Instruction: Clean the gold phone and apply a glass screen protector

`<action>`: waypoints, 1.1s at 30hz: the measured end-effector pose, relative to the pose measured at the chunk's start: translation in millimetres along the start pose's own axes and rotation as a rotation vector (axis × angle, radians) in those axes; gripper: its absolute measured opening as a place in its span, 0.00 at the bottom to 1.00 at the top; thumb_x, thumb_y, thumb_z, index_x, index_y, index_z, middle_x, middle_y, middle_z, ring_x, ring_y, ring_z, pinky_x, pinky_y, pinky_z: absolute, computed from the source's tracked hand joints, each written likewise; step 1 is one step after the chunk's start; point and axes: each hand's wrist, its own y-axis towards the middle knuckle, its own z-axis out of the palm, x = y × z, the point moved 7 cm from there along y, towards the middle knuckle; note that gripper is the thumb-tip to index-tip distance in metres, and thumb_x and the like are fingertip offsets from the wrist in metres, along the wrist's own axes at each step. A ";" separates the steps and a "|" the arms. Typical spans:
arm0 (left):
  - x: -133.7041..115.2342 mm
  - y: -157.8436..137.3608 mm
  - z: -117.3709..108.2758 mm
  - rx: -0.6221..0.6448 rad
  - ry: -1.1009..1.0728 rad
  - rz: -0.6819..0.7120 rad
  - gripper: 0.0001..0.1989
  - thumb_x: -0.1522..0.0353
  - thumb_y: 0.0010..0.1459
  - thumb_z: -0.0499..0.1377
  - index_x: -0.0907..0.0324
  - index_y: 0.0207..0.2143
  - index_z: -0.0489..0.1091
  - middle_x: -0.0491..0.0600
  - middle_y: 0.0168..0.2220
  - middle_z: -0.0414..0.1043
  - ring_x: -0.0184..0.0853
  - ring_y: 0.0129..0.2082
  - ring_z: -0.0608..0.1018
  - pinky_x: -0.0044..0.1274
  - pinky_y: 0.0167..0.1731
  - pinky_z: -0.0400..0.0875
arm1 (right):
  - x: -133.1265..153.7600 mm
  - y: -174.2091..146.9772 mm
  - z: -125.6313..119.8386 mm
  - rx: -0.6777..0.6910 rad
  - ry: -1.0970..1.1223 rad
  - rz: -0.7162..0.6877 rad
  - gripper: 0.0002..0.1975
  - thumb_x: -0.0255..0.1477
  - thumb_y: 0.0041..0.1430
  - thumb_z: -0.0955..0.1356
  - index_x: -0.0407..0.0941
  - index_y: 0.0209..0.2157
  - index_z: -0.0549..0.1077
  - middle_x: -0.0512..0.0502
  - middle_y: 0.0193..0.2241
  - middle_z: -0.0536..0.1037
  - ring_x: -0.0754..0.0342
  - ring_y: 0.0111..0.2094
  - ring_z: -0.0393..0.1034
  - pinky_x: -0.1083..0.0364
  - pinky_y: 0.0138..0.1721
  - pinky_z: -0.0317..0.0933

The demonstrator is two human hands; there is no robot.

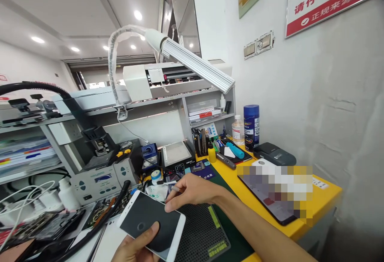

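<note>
A white-framed smartphone (150, 218) with a dark screen is tilted in front of me, low in the head view. My left hand (139, 244) grips its lower edge, thumb pressed on the glass and fingers beneath. Over the phone's upper right edge, my right hand (190, 192) is closed in a pinch, its thumb tip at the glass. A small pale grey piece shows between its fingers, too little to name. Just behind that hand lie a small round tub (156, 177) and a crumpled white wipe (157, 192). Under the phone is a black perforated mat (198, 234).
A soldering or hot-air station (105, 180) with a thick black hose stands at left. Behind are a flat heating plate (177, 154) and a lamp (198, 64) overhead. A blue spray can (251, 128) and a partly blurred dark tablet-like device (264, 198) occupy the yellow bench at right.
</note>
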 end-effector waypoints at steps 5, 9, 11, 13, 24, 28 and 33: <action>6.5 3.0 3.0 -0.013 -0.015 -0.020 0.43 0.84 0.57 0.62 0.57 0.71 0.54 0.61 0.52 0.78 0.55 0.52 0.81 0.44 0.53 0.78 | -2.7 1.9 3.5 0.009 -0.022 0.025 0.16 0.37 0.39 0.83 0.43 0.28 0.85 0.57 0.19 0.71 0.61 0.23 0.55 0.58 0.23 0.45; 9.6 5.3 0.6 -0.001 -0.031 -0.060 0.43 0.83 0.57 0.62 0.57 0.71 0.53 0.62 0.53 0.78 0.55 0.52 0.81 0.44 0.54 0.77 | -5.4 1.3 2.6 0.005 -0.055 0.046 0.15 0.37 0.40 0.83 0.44 0.29 0.85 0.57 0.21 0.73 0.60 0.24 0.56 0.58 0.23 0.46; 7.4 4.7 0.8 -0.003 -0.044 -0.050 0.42 0.83 0.57 0.62 0.57 0.71 0.53 0.61 0.54 0.78 0.54 0.52 0.81 0.43 0.55 0.77 | -7.5 0.7 1.9 0.006 -0.081 0.069 0.14 0.36 0.39 0.83 0.44 0.27 0.84 0.58 0.18 0.70 0.60 0.23 0.54 0.57 0.22 0.44; 4.5 2.9 3.3 0.005 -0.058 -0.035 0.41 0.84 0.57 0.61 0.60 0.71 0.54 0.61 0.53 0.78 0.53 0.51 0.82 0.42 0.55 0.78 | -9.4 0.2 1.8 0.013 -0.107 0.095 0.14 0.36 0.37 0.83 0.44 0.23 0.81 0.59 0.15 0.64 0.60 0.22 0.50 0.56 0.21 0.41; -12.0 12.2 2.5 0.019 0.022 0.083 0.25 0.77 0.60 0.61 0.62 0.60 0.68 0.59 0.48 0.80 0.45 0.44 0.84 0.33 0.41 0.83 | -2.2 0.3 0.0 -0.062 -0.103 0.030 0.13 0.37 0.48 0.79 0.41 0.25 0.81 0.58 0.17 0.64 0.60 0.23 0.51 0.57 0.24 0.43; -31.3 17.7 -3.2 0.096 0.146 0.123 0.14 0.71 0.61 0.64 0.65 0.49 0.74 0.60 0.46 0.80 0.45 0.44 0.84 0.31 0.42 0.82 | 2.0 -1.0 -4.8 -0.096 -0.101 0.005 0.14 0.37 0.54 0.76 0.42 0.24 0.77 0.59 0.17 0.59 0.61 0.22 0.48 0.57 0.24 0.42; -49.6 15.8 -1.3 0.330 0.487 0.208 0.12 0.65 0.59 0.68 0.64 0.41 0.77 0.57 0.34 0.80 0.41 0.29 0.82 0.30 0.28 0.81 | 5.6 -1.8 -11.8 -0.141 -0.108 -0.020 0.16 0.38 0.55 0.77 0.41 0.24 0.76 0.58 0.20 0.59 0.61 0.23 0.47 0.57 0.25 0.41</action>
